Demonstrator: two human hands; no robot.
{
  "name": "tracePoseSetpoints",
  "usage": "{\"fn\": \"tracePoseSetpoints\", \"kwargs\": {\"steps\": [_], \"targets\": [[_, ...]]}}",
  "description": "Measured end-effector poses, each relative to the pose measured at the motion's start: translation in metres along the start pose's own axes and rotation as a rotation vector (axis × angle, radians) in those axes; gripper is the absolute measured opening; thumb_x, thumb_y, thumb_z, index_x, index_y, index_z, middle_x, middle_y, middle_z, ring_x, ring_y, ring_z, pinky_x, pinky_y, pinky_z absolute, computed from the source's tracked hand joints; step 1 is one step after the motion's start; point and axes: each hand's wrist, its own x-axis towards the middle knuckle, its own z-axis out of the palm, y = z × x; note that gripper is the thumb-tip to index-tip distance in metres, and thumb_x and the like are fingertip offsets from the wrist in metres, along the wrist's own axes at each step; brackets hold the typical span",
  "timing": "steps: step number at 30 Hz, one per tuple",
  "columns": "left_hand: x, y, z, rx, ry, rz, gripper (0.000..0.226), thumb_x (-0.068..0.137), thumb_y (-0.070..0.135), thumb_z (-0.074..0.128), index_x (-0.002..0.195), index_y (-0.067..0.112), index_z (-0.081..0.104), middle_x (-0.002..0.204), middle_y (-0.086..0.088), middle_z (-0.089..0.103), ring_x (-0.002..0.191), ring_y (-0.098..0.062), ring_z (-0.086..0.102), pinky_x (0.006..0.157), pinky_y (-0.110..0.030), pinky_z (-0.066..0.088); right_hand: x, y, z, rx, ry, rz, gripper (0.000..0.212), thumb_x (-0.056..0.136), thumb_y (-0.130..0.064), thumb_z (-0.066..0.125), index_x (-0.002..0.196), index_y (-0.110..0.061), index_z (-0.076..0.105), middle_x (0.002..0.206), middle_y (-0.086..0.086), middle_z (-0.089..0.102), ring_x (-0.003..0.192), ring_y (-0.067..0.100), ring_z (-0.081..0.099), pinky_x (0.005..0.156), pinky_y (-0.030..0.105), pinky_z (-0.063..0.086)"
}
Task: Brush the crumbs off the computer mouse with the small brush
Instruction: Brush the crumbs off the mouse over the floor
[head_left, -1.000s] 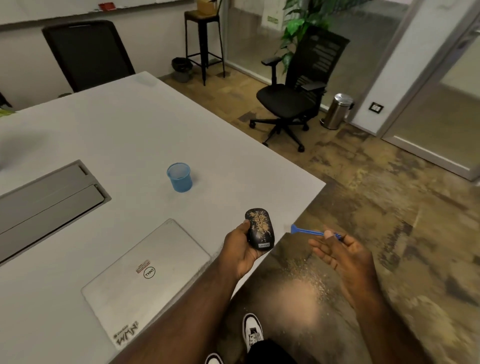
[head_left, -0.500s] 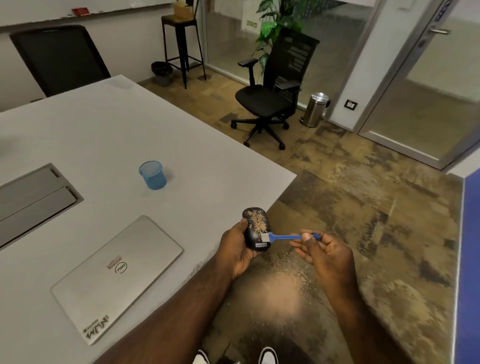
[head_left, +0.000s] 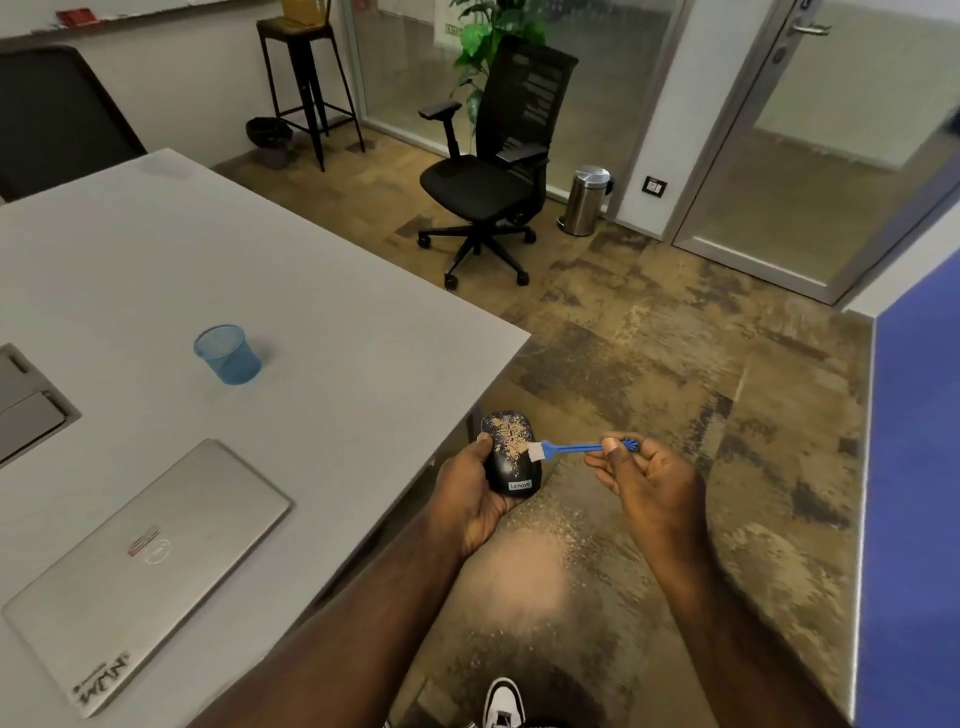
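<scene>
My left hand (head_left: 470, 493) grips a black computer mouse (head_left: 511, 454) just off the table's front corner, above the floor. Tan crumbs cover the upper half of the mouse's top. My right hand (head_left: 644, 480) pinches the blue handle of a small brush (head_left: 571, 448) between thumb and fingers. The brush's white bristles touch the right side of the mouse, at the edge of the crumb patch.
A grey table (head_left: 337, 332) carries a closed silver laptop (head_left: 145, 566), a blue cup (head_left: 228, 356) and a cable hatch (head_left: 26, 410). Crumbs lie scattered on the carpet (head_left: 566, 535) below my hands. A black office chair (head_left: 493, 171), a steel bin (head_left: 587, 200) and a blue panel (head_left: 919, 493) stand around.
My right hand has brought the brush left from beside the mouse until its bristles touch the mouse's top. My left hand keeps the mouse in the same grip. The camera view has shifted.
</scene>
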Motion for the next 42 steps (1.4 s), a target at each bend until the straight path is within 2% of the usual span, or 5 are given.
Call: {"fn": "tracePoseSetpoints", "kwargs": {"steps": [7,15,21,33,42], "targets": [[0.011,-0.017,0.025,0.039,-0.026,-0.036,0.038,0.102,0.028,0.035,0.125,0.003,0.052,0.124,-0.021,0.061,0.100,-0.031,0.063,0.078,-0.049,0.053,0.033,0.000,-0.034,-0.022,0.082,0.002,0.015,0.096,-0.014,0.062,0.107,-0.008,0.070,0.087,0.005,0.077,0.082,0.011,0.077,0.075,0.024,0.061],[0.017,-0.027,0.042,0.058,-0.029,-0.035,0.042,0.103,0.029,0.035,0.129,0.001,0.051,0.120,-0.020,0.062,0.093,-0.030,0.064,0.077,-0.049,0.052,0.017,0.000,-0.053,0.013,-0.036,0.042,0.010,0.094,-0.010,0.064,0.092,-0.018,0.070,0.079,0.005,0.078,0.079,0.018,0.077,0.073,0.028,0.061],[0.017,-0.029,0.049,0.078,-0.038,-0.039,0.037,0.103,0.027,0.034,0.125,0.003,0.052,0.109,-0.016,0.065,0.093,-0.029,0.064,0.078,-0.048,0.052,0.027,0.001,-0.062,-0.023,0.097,-0.005,0.014,0.095,-0.011,0.063,0.106,-0.007,0.070,0.083,0.003,0.076,0.078,0.013,0.077,0.069,0.020,0.060],[0.017,-0.033,0.055,0.059,-0.037,-0.062,0.038,0.103,0.027,0.035,0.126,0.002,0.051,0.106,-0.015,0.064,0.092,-0.029,0.063,0.079,-0.049,0.050,0.027,-0.004,-0.068,-0.024,0.150,-0.004,0.008,0.094,-0.013,0.065,0.099,-0.011,0.071,0.081,0.000,0.077,0.075,0.009,0.076,0.068,0.019,0.060],[0.022,-0.036,0.055,0.042,-0.060,-0.085,0.046,0.103,0.033,0.031,0.132,0.001,0.048,0.134,-0.024,0.054,0.118,-0.040,0.055,0.082,-0.048,0.051,0.028,-0.009,-0.076,0.005,0.152,-0.016,0.010,0.095,-0.012,0.064,0.094,-0.021,0.069,0.084,0.001,0.076,0.078,0.010,0.076,0.071,0.021,0.061]]}}
